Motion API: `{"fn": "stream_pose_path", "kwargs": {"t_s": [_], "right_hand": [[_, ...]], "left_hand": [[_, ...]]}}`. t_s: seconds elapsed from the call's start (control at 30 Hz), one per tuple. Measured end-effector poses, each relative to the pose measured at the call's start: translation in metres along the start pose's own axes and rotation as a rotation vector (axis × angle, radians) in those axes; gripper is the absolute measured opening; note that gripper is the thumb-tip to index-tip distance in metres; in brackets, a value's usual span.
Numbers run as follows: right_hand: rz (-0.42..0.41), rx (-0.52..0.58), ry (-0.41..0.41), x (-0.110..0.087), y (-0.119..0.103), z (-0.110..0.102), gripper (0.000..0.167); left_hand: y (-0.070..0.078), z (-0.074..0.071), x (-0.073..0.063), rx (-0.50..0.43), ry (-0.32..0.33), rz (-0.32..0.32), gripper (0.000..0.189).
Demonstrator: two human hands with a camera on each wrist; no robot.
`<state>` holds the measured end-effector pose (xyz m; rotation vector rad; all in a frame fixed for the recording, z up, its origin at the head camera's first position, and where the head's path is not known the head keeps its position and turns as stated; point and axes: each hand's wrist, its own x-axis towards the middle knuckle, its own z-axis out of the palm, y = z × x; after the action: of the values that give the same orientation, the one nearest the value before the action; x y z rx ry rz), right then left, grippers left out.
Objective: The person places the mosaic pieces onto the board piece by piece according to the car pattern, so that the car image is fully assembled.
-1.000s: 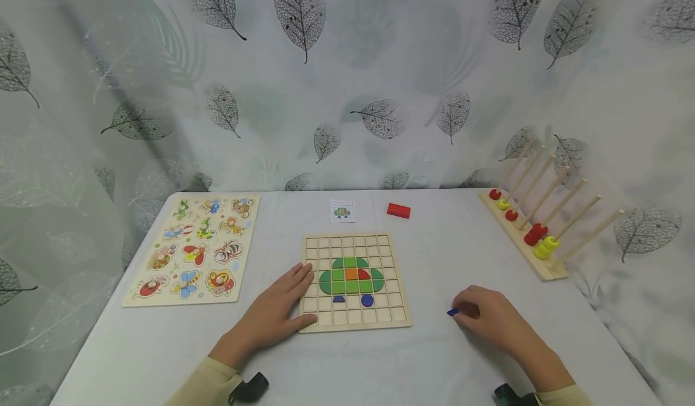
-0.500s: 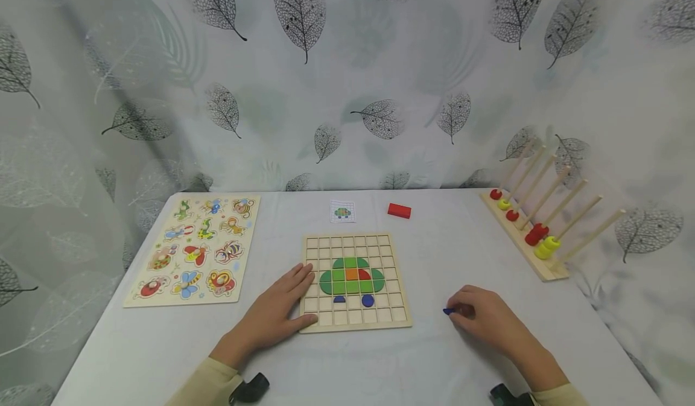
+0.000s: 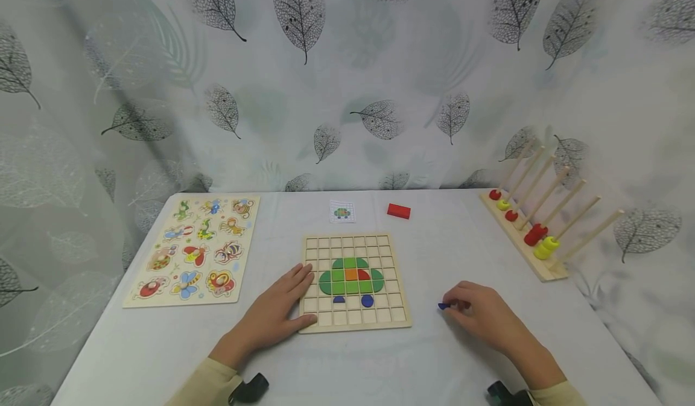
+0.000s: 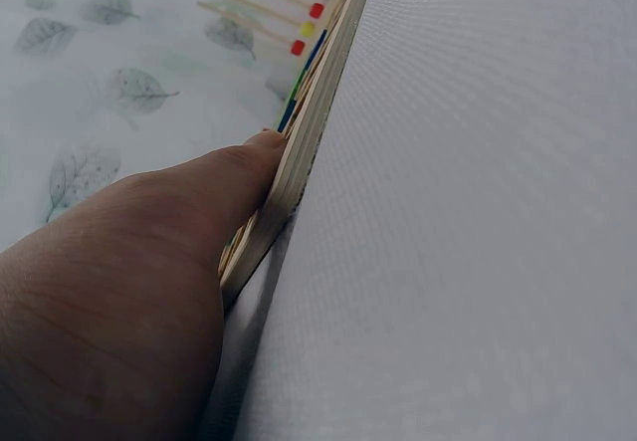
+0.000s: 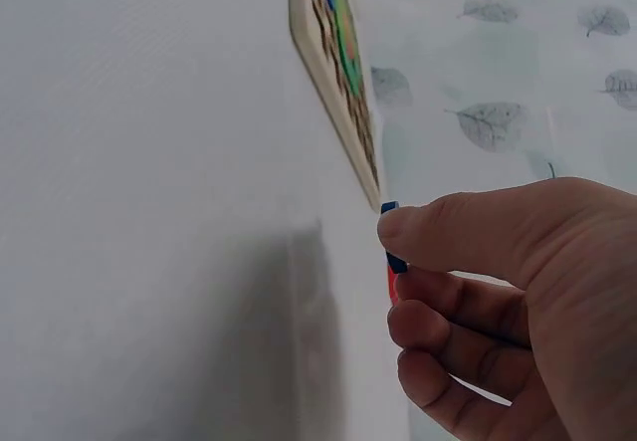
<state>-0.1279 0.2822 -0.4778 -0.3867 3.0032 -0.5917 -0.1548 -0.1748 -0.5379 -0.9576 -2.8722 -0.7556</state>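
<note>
A wooden grid board (image 3: pixel 355 326) lies mid-table in the head view, bearing a shape of green pieces (image 3: pixel 351 286) with an orange square (image 3: pixel 351 274) and a red quarter-round piece (image 3: pixel 364 274). Below that shape sit a blue half-circle (image 3: pixel 339 299) and a blue disc (image 3: pixel 367 301). My left hand (image 3: pixel 277 306) rests along the board's left side, fingers extended and thumb at the near corner. To the right of the board, my right hand (image 3: pixel 483 312) pinches a small blue piece (image 3: pixel 442 306) between thumb and fingertips; the right wrist view shows its edge, with the fingers covering its outline.
A small picture card (image 3: pixel 342 212) and a red block (image 3: pixel 399 211) lie beyond the board. At left is an insect puzzle board (image 3: pixel 217 294). A wooden bead stand (image 3: pixel 551 271) with upright pegs occupies the right side. A leaf-patterned curtain (image 3: pixel 353 62) hangs behind the table.
My right hand has shifted slightly left, toward the board, carrying the blue piece. My left hand stays where it was, and the pieces on the board have not moved.
</note>
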Motion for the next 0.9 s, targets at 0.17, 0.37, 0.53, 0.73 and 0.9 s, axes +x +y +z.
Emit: {"fn": "stream_pose_path", "kwargs": {"t_s": [0.17,0.37,0.53,0.73,0.9], "right_hand": [[-0.019,-0.002,0.003,0.005,-0.007,-0.005,0.019],[-0.082,0.012,0.017,0.012,-0.019,-0.008,0.019],[-0.143,0.030,0.036,0.017,-0.029,-0.008,0.021],[-0.212,0.057,0.034,0.023,-0.044,-0.011,0.022],[-0.244,0.064,0.033,0.029,-0.054,-0.009,0.023]], "left_hand": [[0.002,-0.001,0.000,-0.003,0.001,0.000,0.092],[0.001,0.000,0.000,-0.005,0.005,-0.001,0.092],[0.000,0.001,0.000,0.002,0.007,0.000,0.091],[0.000,0.000,0.000,0.006,0.005,-0.002,0.091],[0.001,0.000,-0.001,0.006,0.003,-0.009,0.091]]}}
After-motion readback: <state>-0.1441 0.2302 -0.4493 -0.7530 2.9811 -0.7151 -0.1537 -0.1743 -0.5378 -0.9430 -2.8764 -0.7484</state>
